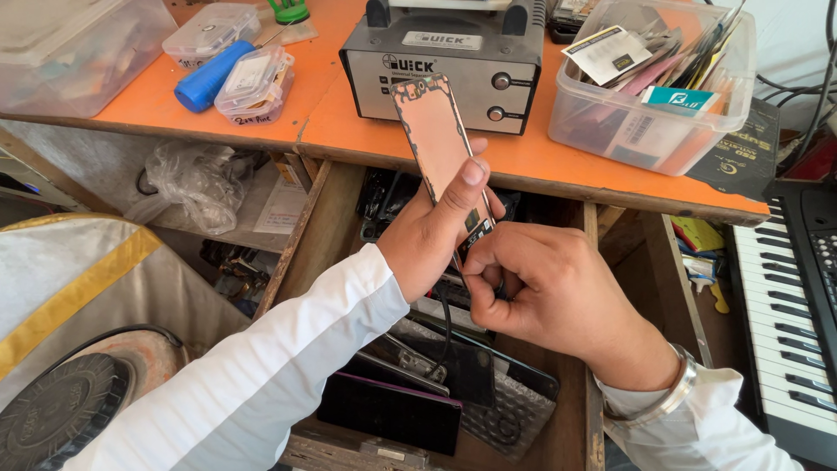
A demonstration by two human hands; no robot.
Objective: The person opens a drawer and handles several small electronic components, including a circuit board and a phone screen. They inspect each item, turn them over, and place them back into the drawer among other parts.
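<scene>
Your left hand point(433, 234) grips the bare phone frame point(436, 144), tilted above the open drawer point(318, 228), thumb pressed on its face, while your right hand point(545, 288) pinches tight at its lower end (what it pinches is hidden). Pull too hard there and the thin frame may bend, or drop among the old phones point(410, 397) below.

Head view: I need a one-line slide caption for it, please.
Left hand holds a copper-coloured phone frame upright while right hand works its lower end, above an open drawer.
</scene>
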